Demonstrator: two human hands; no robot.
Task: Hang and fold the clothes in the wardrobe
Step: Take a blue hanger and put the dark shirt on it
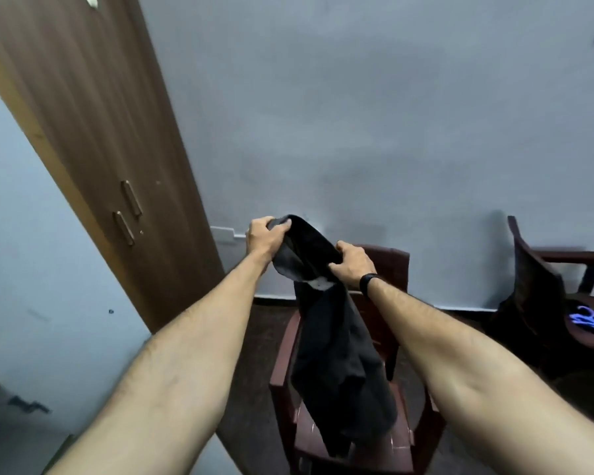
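Note:
A dark grey garment (336,354) hangs in the air in front of me, above a maroon plastic chair (384,447). My left hand (264,240) grips its top edge at the upper left. My right hand (353,264), with a black band on the wrist, grips the top edge a little lower and to the right. The cloth droops down to the chair seat. The brown wooden wardrobe (93,132) stands at the left with both doors closed and two metal handles (127,212) showing.
A second maroon chair (535,269) stands at the right against the blue-grey wall, with dark clothes draped on it. Blue plastic hangers (593,322) lie on a dark surface at the far right. Dark floor lies between the chairs.

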